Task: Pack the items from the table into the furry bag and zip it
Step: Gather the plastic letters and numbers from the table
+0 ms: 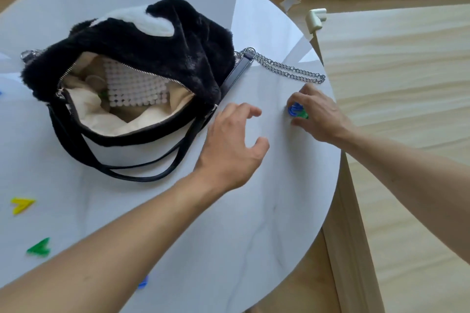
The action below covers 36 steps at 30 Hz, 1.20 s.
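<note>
The black and white furry bag (pixel 178 43) lies unzipped on the round white table (pixel 267 198), its cream lining showing. Inside it rests a white beaded purse (pixel 134 86). My right hand (pixel 320 112) is at the table's right edge, fingers closed around small blue and green clips (pixel 296 110). My left hand (pixel 234 145) hovers just right of the bag's mouth, fingers spread and empty. A yellow clip (pixel 21 204), a green clip (pixel 39 248) and a partly hidden blue clip (pixel 143 282) lie on the table at the lower left.
The bag's black straps (pixel 142 175) loop toward me and a metal chain (pixel 287 70) trails right of the bag. A pale wooden surface (pixel 396 84) with a corner guard (pixel 316 19) borders the table on the right.
</note>
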{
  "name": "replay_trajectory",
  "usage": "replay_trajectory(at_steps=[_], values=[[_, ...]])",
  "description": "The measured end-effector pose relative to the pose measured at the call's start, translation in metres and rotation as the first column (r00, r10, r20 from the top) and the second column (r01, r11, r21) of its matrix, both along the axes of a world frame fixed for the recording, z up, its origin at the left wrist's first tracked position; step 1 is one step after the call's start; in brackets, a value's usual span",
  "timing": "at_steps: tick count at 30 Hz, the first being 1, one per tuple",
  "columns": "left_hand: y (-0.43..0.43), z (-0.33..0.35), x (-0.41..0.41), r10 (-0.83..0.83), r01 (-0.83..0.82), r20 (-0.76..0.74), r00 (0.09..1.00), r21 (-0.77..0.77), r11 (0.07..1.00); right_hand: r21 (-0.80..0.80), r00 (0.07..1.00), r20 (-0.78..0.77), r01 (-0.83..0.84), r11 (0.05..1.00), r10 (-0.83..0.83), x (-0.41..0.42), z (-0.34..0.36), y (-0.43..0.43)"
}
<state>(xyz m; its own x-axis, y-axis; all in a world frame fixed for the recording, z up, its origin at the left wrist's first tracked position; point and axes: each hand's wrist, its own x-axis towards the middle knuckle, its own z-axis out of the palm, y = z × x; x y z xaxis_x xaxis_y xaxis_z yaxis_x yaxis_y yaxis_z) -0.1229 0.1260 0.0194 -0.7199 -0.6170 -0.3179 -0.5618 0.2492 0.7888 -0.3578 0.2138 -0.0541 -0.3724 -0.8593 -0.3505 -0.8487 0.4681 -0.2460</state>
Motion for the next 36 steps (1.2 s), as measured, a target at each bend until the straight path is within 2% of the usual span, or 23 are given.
replay_trajectory(at_steps=[2, 4, 10, 13, 15, 17, 18, 20, 21, 22, 24, 26, 27, 29, 31, 33, 36], values=[[0.010, -0.009, -0.010, 0.036, -0.049, 0.082, 0.996, 0.163, 0.985, -0.028, 1.000, 0.006, -0.004, 1.000, 0.005, 0.003, -0.002, 0.005], [0.018, -0.018, -0.018, 0.070, -0.105, 0.153, 0.986, 0.236, 0.966, -0.055, 1.000, 0.012, 0.008, 0.998, -0.008, 0.005, -0.003, 0.010], [0.038, -0.035, -0.034, 0.100, -0.182, 0.260, 0.960, 0.311, 0.933, -0.153, 0.996, 0.090, 0.028, 0.988, -0.014, 0.004, -0.003, 0.017], [0.044, -0.042, -0.044, 0.084, -0.177, 0.286, 0.955, 0.315, 0.933, -0.258, 0.980, 0.174, 0.141, 0.956, -0.098, 0.003, -0.001, 0.020], [0.045, -0.042, -0.057, 0.133, -0.237, 0.302, 0.944, 0.340, 0.910, -0.312, 0.950, 0.252, 0.260, 0.914, -0.184, 0.004, 0.003, 0.021], [0.042, -0.040, -0.072, 0.255, -0.366, 0.285, 0.924, 0.464, 0.807, -0.366, 0.890, 0.367, 0.405, 0.838, -0.270, 0.006, 0.012, 0.020], [0.040, -0.038, -0.081, 0.321, -0.415, 0.263, 0.910, 0.570, 0.709, -0.377, 0.853, 0.438, 0.461, 0.803, -0.284, 0.008, 0.017, 0.020], [0.034, -0.033, -0.096, 0.416, -0.393, 0.193, 0.889, 0.786, 0.477, -0.384, 0.825, 0.523, 0.451, 0.805, -0.213, 0.015, 0.028, 0.021], [0.032, -0.031, -0.101, 0.436, -0.337, 0.138, 0.889, 0.842, 0.421, -0.380, 0.830, 0.537, 0.395, 0.836, -0.149, 0.019, 0.033, 0.023], [0.031, -0.030, -0.105, 0.442, -0.300, 0.090, 0.893, 0.851, 0.431, -0.375, 0.839, 0.537, 0.334, 0.865, -0.090, 0.022, 0.036, 0.025], [0.032, -0.031, -0.110, 0.452, -0.332, 0.074, 0.889, 0.785, 0.524, -0.388, 0.860, 0.507, 0.290, 0.875, -0.060, 0.020, 0.035, 0.027], [0.034, -0.035, -0.110, 0.483, -0.435, 0.141, 0.864, 0.691, 0.577, -0.404, 0.867, 0.473, 0.370, 0.836, -0.156, 0.009, 0.025, 0.029], [0.035, -0.038, -0.108, 0.501, -0.482, 0.181, 0.846, 0.661, 0.575, -0.380, 0.889, 0.408, 0.374, 0.846, -0.209, 0.002, 0.018, 0.030], [0.036, -0.043, -0.098, 0.535, -0.561, 0.270, 0.800, 0.652, 0.510, -0.209, 0.969, 0.140, 0.232, 0.950, -0.206, -0.006, 0.001, 0.035], [0.038, -0.047, -0.084, 0.542, -0.598, 0.336, 0.770, 0.674, 0.433, -0.056, 0.994, 0.008, 0.105, 0.993, -0.105, -0.005, -0.011, 0.041], [0.040, -0.048, -0.068, 0.541, -0.612, 0.378, 0.752, 0.706, 0.356, -0.060, 0.992, 0.022, 0.127, 0.990, -0.126, 0.002, -0.012, 0.043], [0.040, -0.040, -0.043, 0.541, -0.598, 0.411, 0.734, 0.768, 0.228, -0.210, 0.961, 0.209, 0.225, 0.951, -0.182, 0.042, 0.007, 0.041]])
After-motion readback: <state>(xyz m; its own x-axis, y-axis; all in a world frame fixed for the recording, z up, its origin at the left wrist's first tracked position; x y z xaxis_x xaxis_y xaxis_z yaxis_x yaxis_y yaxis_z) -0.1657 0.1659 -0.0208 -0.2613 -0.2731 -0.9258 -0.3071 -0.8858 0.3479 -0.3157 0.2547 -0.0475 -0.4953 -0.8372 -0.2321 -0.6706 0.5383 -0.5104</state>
